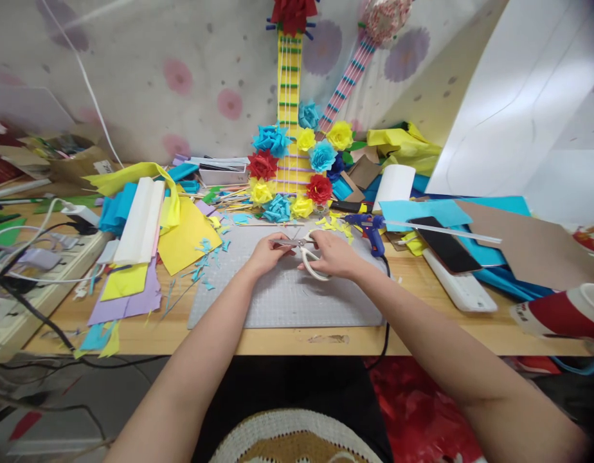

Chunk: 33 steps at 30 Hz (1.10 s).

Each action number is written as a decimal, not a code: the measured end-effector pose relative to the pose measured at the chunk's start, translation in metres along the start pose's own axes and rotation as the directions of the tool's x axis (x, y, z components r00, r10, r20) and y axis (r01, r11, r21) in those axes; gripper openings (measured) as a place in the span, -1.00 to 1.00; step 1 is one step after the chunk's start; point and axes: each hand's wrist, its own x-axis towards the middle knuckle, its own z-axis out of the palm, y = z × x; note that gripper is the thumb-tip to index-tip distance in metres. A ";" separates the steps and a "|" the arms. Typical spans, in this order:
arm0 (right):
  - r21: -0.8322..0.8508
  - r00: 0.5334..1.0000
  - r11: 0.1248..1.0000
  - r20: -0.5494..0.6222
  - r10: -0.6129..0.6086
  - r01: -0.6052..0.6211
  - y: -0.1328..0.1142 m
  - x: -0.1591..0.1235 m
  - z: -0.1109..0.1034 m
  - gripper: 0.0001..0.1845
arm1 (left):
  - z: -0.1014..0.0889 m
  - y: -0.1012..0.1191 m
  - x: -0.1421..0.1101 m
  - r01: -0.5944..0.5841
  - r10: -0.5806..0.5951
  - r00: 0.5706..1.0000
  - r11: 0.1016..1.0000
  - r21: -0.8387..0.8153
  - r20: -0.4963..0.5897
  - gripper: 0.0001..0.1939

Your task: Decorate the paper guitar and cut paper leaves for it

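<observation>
My right hand (332,253) grips white-handled scissors (310,260) over the grey cutting mat (287,299). The blades point left toward my left hand (265,252). That hand's fingers are pinched together at the blade tips, on something too small to make out. Just beyond both hands stands a yellow paper guitar (290,96) with blue, red and yellow paper flowers (292,173) stuck around its body.
A blue glue gun (371,230) lies right of the mat, beside a phone (444,244) and blue paper sheets (422,209). Yellow, purple and blue paper (147,257), scraps and a white roll (140,218) crowd the left. A power strip with cables (41,263) sits far left; a red-and-white cup (562,315) lies at the right.
</observation>
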 end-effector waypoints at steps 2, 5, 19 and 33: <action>-0.009 1.000 1.000 0.003 0.005 -0.005 -0.001 0.001 0.000 -0.47 | 0.000 0.000 0.000 -0.012 0.012 1.000 1.000 0.006 -0.011 -0.75; -0.007 1.000 1.000 0.002 0.011 -0.011 -0.001 0.001 0.000 -0.45 | -0.001 -0.001 0.000 -0.035 0.035 0.999 0.999 0.028 -0.016 -0.78; 0.151 0.978 0.984 0.198 0.062 -0.093 -0.005 0.004 -0.004 -0.51 | -0.001 -0.001 0.002 0.026 -0.025 1.000 0.995 -0.095 0.012 -0.68; 0.628 0.727 0.563 0.683 -0.066 -0.538 -0.009 0.026 -0.034 -0.45 | -0.001 0.013 -0.005 0.111 -0.115 0.993 0.986 -0.121 -0.025 -0.72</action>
